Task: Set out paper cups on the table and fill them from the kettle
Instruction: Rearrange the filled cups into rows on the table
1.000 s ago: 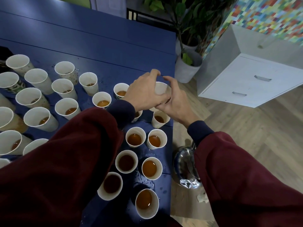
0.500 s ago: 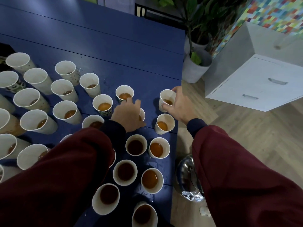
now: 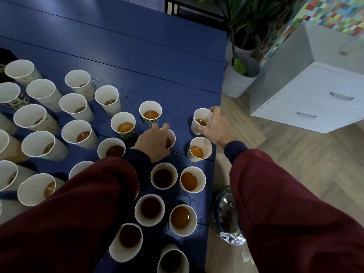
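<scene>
Reaching across a crowded blue table (image 3: 137, 46), we work both hands among dozens of upright paper cups (image 3: 123, 125), seen from the head camera.

Our right hand (image 3: 215, 129) grips the edge cup (image 3: 201, 117), thumb and fingers curled round its wall. That cup stands at the table's right rim with only a little amber drink in its bottom. We judge the side-on hold is meant to steady it or draw it inward, since a light cup so near the drop could tip off.

Our left hand (image 3: 152, 142) sits over the middle cup (image 3: 171, 139), just left of the edge cup, with fingers bent down across its rim. The hand hides the contact, so we cannot tell whether it grips or merely touches.

The kettle (image 3: 223, 208), shiny metal, appears to stand on the floor (image 3: 295, 158) beside the table. It is partly hidden behind our right sleeve (image 3: 295, 213) and is in neither hand. We therefore read this as arranging, not pouring.

Cups nearest us are fuller and darker. Those at far left hold only a little, so we judge that filling remains.

Droplets (image 3: 185, 200) lie on the table between the near cups. Wet paper bases may slide, so any shift wants a slow hand.
</scene>
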